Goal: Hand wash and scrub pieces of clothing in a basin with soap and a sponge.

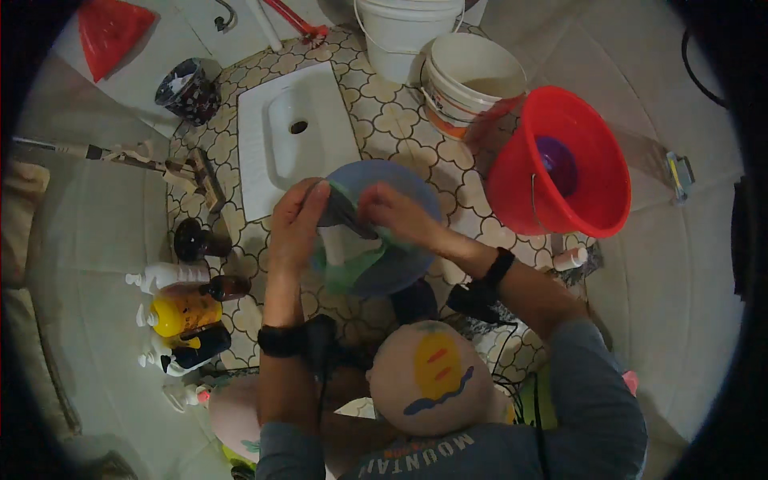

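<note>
Scrubbing of the blue basin (pixel 384 268) is in hand: left hand (pixel 294 224) grips its rim, right hand (pixel 392 212) clenches a dark scrubber (pixel 346 214). Next move likely calls for turning the basin while bracing it.

Small bathroom, dimly lit. Floor (pixel 400 120) tiled in a cream quatrefoil pattern with dark outlines. White squat toilet pan (pixel 292 132) set flush into it. Plain pale walls (pixel 680 264) all around. Red bucket (pixel 560 164) at right, two white buckets (pixel 448 56) beside it near the top. Row of bottles (pixel 180 316) along the left edge. Long-handled brush (pixel 128 156) lying at left; red dustpan (pixel 108 32) top left.
</note>
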Tool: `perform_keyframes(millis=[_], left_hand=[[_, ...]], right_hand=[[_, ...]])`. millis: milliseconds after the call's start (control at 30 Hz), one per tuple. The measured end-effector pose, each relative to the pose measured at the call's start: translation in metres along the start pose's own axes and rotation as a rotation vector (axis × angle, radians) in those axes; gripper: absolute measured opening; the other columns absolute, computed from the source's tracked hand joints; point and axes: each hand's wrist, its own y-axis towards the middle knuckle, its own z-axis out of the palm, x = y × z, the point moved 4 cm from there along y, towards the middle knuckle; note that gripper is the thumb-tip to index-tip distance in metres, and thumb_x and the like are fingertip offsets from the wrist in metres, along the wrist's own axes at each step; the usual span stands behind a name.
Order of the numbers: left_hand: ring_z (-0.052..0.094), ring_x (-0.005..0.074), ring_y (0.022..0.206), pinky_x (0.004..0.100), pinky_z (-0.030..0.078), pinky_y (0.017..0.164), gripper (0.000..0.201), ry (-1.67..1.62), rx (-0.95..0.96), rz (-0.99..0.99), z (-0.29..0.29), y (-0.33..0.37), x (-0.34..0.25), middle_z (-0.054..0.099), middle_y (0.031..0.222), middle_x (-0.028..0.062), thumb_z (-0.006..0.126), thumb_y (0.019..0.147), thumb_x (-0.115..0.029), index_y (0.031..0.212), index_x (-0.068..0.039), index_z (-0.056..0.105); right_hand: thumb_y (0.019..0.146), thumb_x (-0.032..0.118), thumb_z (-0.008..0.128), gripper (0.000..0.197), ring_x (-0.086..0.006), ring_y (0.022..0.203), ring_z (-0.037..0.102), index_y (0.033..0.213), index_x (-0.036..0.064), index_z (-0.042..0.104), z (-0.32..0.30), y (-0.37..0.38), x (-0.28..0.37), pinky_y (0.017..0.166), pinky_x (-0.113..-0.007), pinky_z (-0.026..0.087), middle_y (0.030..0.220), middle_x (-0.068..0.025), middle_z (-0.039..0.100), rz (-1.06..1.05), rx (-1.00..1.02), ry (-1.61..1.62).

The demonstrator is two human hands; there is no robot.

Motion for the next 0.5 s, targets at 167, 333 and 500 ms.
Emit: perform_keyframes(millis=[167,333,500], left_hand=[[0.052,0.0085,0.079,0.0239,0.042,0.074,0.022,-0.090,-0.102,0.024,-0.006,-0.009,-0.019,0.059,0.088,0.0007,0.055,0.088,-0.019,0.099,-0.001,0.058],[0.053,0.0112,0.079,0.0263,0.044,0.074,0.018,-0.339,-0.140,0.040,-0.013,-0.015,-0.046,0.057,0.086,0.0008,0.052,0.089,-0.020,0.094,-0.003,0.057],[0.054,0.0118,0.078,0.0266,0.045,0.071,0.018,-0.446,-0.156,-0.076,-0.011,-0.005,-0.032,0.056,0.083,-0.0001,0.051,0.089,-0.022,0.089,-0.005,0.056]], right_hand=[[0.080,0.004,0.052,0.030,-0.0244,0.102,0.053,0.109,0.0010,0.046,0.015,0.003,-0.020,0.085,-0.035,0.042,0.103,-0.0117,0.055,-0.173,-0.185,-0.529],[0.078,0.003,0.056,0.025,-0.0303,0.097,0.055,0.103,0.0038,0.055,-0.032,0.014,-0.033,0.081,-0.037,0.044,0.098,-0.0123,0.058,-0.359,-0.034,-0.505],[0.079,0.004,0.056,0.020,-0.0257,0.085,0.057,0.099,0.0037,0.056,-0.102,0.031,0.006,0.073,-0.035,0.045,0.088,-0.0107,0.057,-0.313,-0.412,-0.747]])
